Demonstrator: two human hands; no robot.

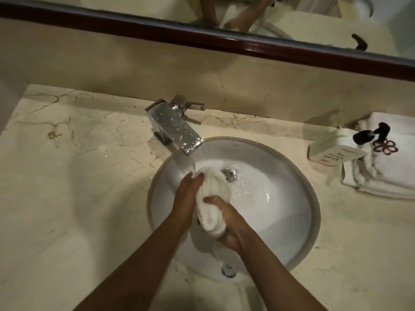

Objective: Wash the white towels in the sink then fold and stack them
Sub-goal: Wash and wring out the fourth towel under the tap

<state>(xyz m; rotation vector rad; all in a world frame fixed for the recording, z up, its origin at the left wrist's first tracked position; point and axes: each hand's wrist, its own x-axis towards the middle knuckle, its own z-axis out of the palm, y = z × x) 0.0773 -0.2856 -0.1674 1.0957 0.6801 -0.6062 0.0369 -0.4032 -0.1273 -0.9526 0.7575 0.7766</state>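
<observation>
A wet, bunched white towel is held over the round white sink, just below the running chrome tap. My left hand grips the towel's left side, fingertips near the water stream. My right hand wraps around its lower right part, thumb across the front. Water pools around the metal drain. A folded white towel with a dark red flower emblem lies on the counter at the right.
A white pump bottle with a black head stands on the folded towel's left edge. The marble counter spreads to the left. A dark-framed mirror runs along the back wall. The overflow cap sits at the sink's near rim.
</observation>
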